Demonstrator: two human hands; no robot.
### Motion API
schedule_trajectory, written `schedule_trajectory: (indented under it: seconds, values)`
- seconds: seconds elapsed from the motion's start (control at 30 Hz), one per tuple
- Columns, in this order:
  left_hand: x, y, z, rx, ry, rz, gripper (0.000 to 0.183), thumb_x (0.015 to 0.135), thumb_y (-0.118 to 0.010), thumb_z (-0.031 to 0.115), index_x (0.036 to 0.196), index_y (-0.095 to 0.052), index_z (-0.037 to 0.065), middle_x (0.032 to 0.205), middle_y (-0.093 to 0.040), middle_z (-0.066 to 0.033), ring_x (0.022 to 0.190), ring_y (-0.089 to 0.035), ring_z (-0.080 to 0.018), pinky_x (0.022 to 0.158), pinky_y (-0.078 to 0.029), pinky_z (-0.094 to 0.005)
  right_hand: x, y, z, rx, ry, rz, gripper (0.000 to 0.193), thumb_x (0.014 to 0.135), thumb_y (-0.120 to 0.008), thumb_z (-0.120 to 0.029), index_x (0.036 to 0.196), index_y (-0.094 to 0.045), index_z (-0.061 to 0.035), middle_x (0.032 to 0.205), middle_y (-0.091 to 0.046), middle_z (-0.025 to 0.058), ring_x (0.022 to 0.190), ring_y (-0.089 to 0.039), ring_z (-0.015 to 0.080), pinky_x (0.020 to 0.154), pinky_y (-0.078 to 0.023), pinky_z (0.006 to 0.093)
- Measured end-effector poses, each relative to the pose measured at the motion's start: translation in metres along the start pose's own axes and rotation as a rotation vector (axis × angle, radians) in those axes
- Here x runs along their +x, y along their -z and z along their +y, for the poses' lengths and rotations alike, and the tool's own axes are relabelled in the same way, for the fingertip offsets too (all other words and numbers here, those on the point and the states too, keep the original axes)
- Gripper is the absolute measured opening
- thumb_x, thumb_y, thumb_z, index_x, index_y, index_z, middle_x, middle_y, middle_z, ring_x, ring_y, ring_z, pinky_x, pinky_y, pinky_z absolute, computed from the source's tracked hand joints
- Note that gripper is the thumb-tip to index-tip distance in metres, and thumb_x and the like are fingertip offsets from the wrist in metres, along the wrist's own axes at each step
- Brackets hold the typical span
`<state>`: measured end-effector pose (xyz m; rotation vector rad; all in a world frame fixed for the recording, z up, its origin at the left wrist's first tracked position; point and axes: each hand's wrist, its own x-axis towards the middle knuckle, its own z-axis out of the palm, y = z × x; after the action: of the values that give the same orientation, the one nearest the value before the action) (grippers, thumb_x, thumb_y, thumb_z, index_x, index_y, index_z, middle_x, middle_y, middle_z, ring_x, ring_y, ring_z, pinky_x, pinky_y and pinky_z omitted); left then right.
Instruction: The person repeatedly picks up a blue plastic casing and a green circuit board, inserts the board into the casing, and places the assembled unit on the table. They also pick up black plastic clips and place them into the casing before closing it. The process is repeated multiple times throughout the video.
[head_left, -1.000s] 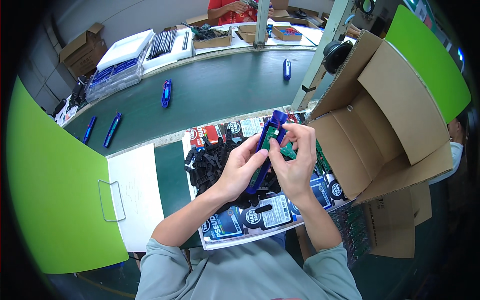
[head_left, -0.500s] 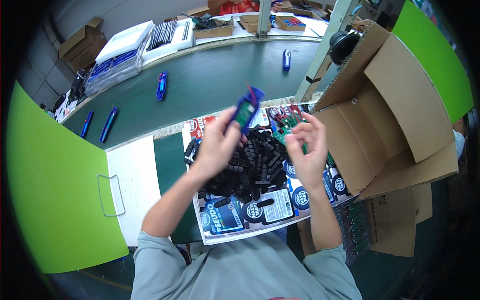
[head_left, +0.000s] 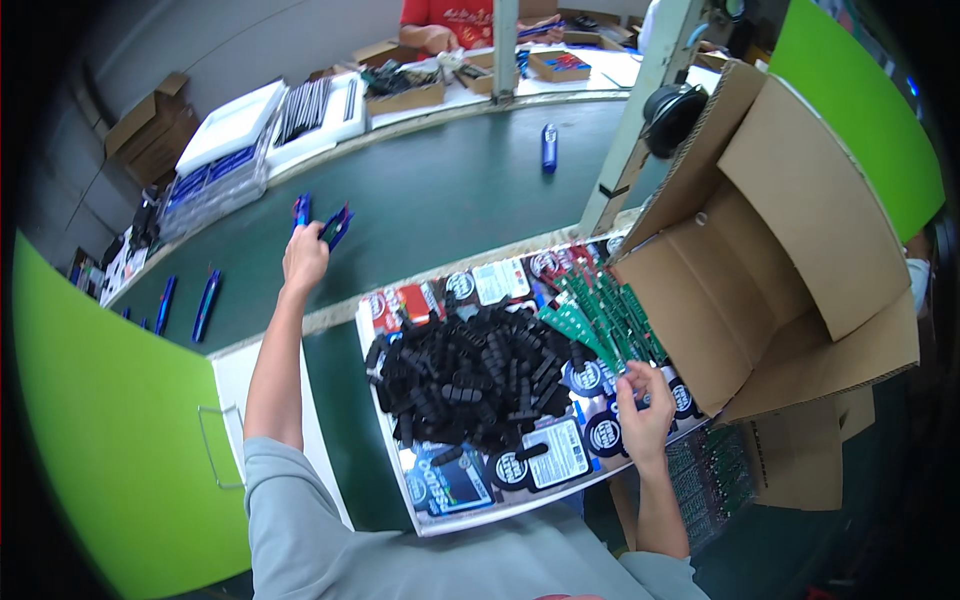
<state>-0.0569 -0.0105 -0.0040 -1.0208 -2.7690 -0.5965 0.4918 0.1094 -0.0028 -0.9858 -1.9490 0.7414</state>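
Clock positions are read about the heap of black ridged pieces (head_left: 470, 375), which covers much of a printed sheet (head_left: 440, 490) in the foreground. At 10 o'clock, the left hand (head_left: 305, 258) reaches over the dark green surface (head_left: 430, 190), its fingers partly curled. An open blue casing (head_left: 338, 229) lies at its fingertips, tilted toward 1 o'clock; whether it is gripped or merely touched cannot be told. A second blue casing (head_left: 302, 209) lies just beyond the same fingers. At 3 o'clock, the right hand (head_left: 647, 405) has thumb and forefinger drawn nearly together at the near end of the green circuit boards (head_left: 600, 315); blur hides whether a board is pinched. These boards lie fanned at 2 o'clock, between the black heap and an open cardboard box (head_left: 765, 270). Two slender blue units (head_left: 207, 306) lie side by side, slightly apart, between 9 and 10 o'clock; a single blue cylinder (head_left: 549, 149) stands out between 12 and 1 o'clock, well apart from both hands. At the far edge, at 10 o'clock, is a clear tray (head_left: 215, 190) of blue parts. Beyond the surface, at 12 o'clock, sits a person in red (head_left: 462, 22).
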Motion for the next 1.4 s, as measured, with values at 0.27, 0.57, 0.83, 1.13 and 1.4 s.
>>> schedule_trajectory:
  seconds: [0.27,0.57,0.83,1.13,1.4]
  values:
    - [0.025,-0.048,-0.004,0.147,-0.003,0.022,0.039,0.088,-0.059,0.010,0.126,-0.063,0.006,0.119,-0.061,-0.0177,0.114,-0.059,-0.0365,0.095,-0.048,-0.0486,0.002,0.005,0.008,-0.058,0.002,0.017,0.021,0.086,-0.069,0.001,0.107,-0.066,0.0014,0.087,-0.065,0.0103,0.074,-0.064,0.0195,0.067,-0.051,0.0314]
    - [0.047,-0.072,0.135,0.094,-0.425,0.139,0.033,0.083,-0.063,0.012,0.114,-0.070,0.006,0.114,-0.064,-0.0156,0.112,-0.059,-0.0335,0.092,-0.051,-0.0453,0.042,-0.022,0.014,-0.245,0.151,-0.049,0.017,0.082,-0.074,-0.004,0.098,-0.069,-0.0016,0.089,-0.066,0.0104,0.076,-0.062,0.0293,0.070,-0.048,0.0404]
    - [0.050,-0.129,0.312,-0.107,-0.622,0.113,0.034,0.085,-0.066,0.016,0.118,-0.066,0.008,0.118,-0.058,-0.0193,0.111,-0.058,-0.0361,0.090,-0.052,-0.0473,0.103,-0.051,-0.004,-0.442,0.348,-0.134,0.019,0.083,-0.074,-0.014,0.099,-0.067,-0.0052,0.088,-0.060,0.0088,0.085,-0.058,0.0280,0.077,-0.043,0.0411]
    - [0.077,-0.193,0.367,-0.151,-0.340,0.016,0.043,0.088,-0.072,0.026,0.121,-0.059,0.001,0.117,-0.055,-0.0201,0.112,-0.055,-0.0372,0.093,-0.050,-0.0473,0.107,-0.058,-0.003,-0.356,0.319,-0.231,0.012,0.080,-0.068,-0.002,0.090,-0.060,-0.0043,0.083,-0.059,0.0116,0.080,-0.060,0.0313,0.075,-0.045,0.0428]
    - [0.108,-0.185,0.327,-0.176,-0.256,-0.042,0.033,0.087,-0.063,0.003,0.117,-0.052,-0.002,0.109,-0.062,-0.0262,0.104,-0.065,-0.0432,0.086,-0.056,-0.0497,0.094,-0.027,-0.012,-0.172,0.209,-0.234,0.016,0.080,-0.070,-0.003,0.089,-0.057,-0.0023,0.075,-0.061,0.0134,0.068,-0.063,0.0331,0.063,-0.050,0.0439]
